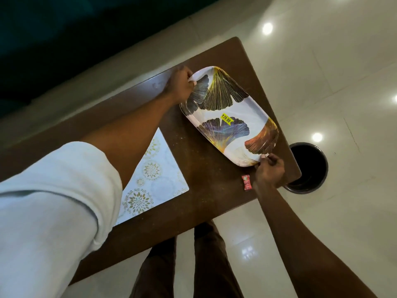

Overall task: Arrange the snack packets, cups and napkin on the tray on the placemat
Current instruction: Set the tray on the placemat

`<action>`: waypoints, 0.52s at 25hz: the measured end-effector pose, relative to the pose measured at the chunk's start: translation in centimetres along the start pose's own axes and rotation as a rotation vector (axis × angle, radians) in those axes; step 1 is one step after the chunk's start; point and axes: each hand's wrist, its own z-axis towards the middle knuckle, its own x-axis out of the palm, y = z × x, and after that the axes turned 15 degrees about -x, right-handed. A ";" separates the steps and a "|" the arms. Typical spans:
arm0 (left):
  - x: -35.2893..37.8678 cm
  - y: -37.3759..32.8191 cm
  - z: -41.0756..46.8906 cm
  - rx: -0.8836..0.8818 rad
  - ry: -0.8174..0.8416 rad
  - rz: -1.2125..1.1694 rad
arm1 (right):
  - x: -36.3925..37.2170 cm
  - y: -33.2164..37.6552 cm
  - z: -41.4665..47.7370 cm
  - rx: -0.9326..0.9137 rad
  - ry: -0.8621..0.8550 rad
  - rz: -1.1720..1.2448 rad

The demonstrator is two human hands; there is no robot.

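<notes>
Brown table [204, 201], oblong tray [227, 108] lying diagonally, both hands gripping ends

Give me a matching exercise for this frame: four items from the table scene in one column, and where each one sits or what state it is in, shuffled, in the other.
Items
1. tray
2. placemat
3. red packet
4. black bin

Places or states
A. on the floor beside the table
B. held at both ends, by the left hand and the right hand
C. flat on the table, partly hidden by the left arm
D. lying on the table next to the right hand

Pairs: 1-B, 2-C, 3-D, 4-A
</notes>
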 end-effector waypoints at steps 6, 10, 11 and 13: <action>-8.0 17.1 -4.8 -0.259 -0.162 -0.169 | 7.1 4.4 -4.9 -0.157 0.384 -0.046; -11.5 29.2 -10.9 -0.474 -0.171 -0.320 | 11.8 5.3 -10.3 -0.387 0.637 -0.189; -11.9 31.5 -12.6 -0.517 -0.176 -0.354 | 12.9 5.4 -11.6 -0.429 0.674 -0.211; -12.1 35.7 -16.1 -0.592 -0.192 -0.428 | 14.7 5.1 -14.6 -0.472 0.735 -0.238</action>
